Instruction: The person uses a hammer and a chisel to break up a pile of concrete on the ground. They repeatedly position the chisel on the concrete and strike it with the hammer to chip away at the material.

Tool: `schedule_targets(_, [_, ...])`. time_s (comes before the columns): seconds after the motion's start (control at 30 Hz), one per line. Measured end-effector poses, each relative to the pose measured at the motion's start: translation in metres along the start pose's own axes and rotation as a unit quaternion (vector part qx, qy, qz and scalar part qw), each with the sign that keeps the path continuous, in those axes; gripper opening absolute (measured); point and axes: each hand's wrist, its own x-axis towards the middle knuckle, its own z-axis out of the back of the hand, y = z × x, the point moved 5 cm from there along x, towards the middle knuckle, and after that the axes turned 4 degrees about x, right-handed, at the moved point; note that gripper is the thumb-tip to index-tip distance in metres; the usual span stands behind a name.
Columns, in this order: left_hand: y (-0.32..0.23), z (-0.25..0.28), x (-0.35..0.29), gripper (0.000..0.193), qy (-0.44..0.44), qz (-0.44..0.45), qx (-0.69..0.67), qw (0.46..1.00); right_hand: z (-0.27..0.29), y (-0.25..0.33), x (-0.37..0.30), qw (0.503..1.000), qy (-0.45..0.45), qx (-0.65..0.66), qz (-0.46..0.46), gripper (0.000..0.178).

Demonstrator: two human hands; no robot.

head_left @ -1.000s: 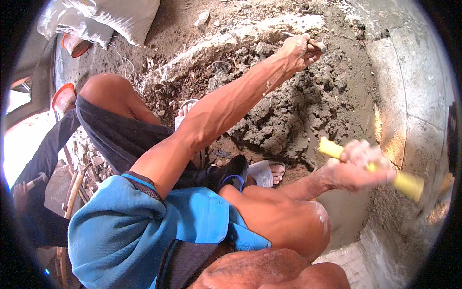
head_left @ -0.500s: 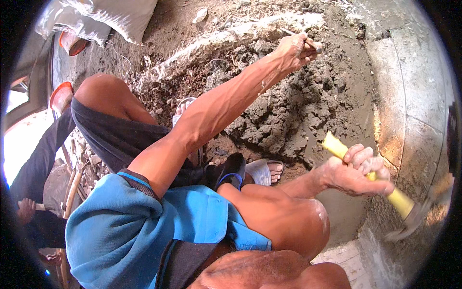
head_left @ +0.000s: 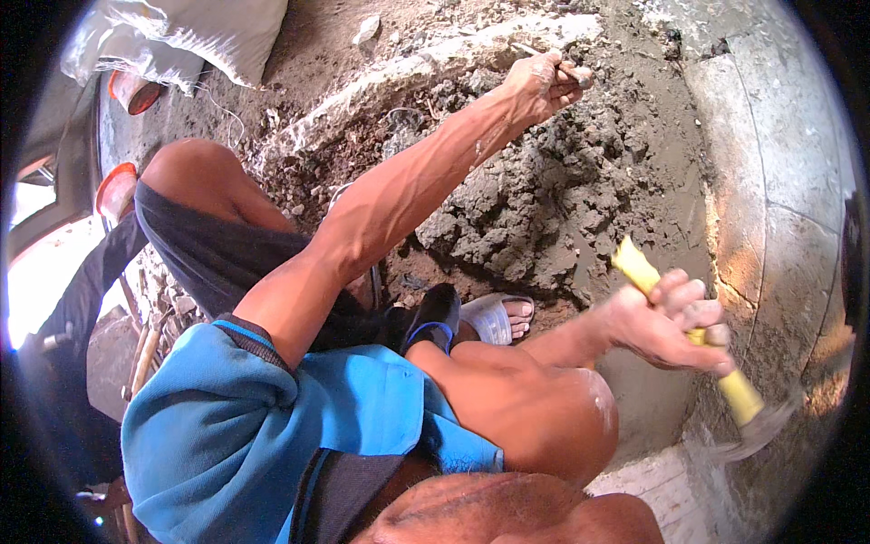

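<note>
Hammer (head_left: 740,397) has tilted steeper at lower right, apparently mid-swing, clasped by right hand (head_left: 666,322); left hand (head_left: 542,89) pinches thin rod (head_left: 524,48).

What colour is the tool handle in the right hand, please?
The handle is yellow, best seen in the head view.

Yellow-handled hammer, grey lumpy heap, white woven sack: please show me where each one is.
Yellow-handled hammer (head_left: 740,396): head view, lower handle.
Grey lumpy heap (head_left: 544,204): head view, middle.
White woven sack (head_left: 234,36): head view, right part.
</note>
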Motion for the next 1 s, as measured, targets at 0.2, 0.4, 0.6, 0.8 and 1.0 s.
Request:
schedule_targets(0.2, [0.010,-0.006,0.006,0.031,0.054,0.014,0.060,0.997,0.053,-0.138,-0.136,0.843,0.220,-0.292,-0.394,0.029])
schedule_targets(0.4, [0.010,-0.007,0.006,0.036,0.026,0.012,0.032,0.999,0.022,-0.015,0.016,0.985,0.062,-0.128,-0.097,0.051])
schedule_targets(0.6, [0.012,-0.022,0.012,0.032,0.031,0.054,0.004,0.998,0.034,-0.108,-0.073,0.962,0.118,-0.243,-0.034,0.037])
schedule_targets(0.8, [-0.001,-0.004,0.024,0.021,0.036,0.041,0.000,0.999,0.010,-0.070,-0.050,0.945,0.092,-0.152,-0.275,0.030])
schedule_targets(1.0, [0.000,-0.008,0.014,0.026,0.004,0.041,0.027,0.999,-0.011,-0.007,0.002,0.992,0.005,-0.078,0.096,0.050])
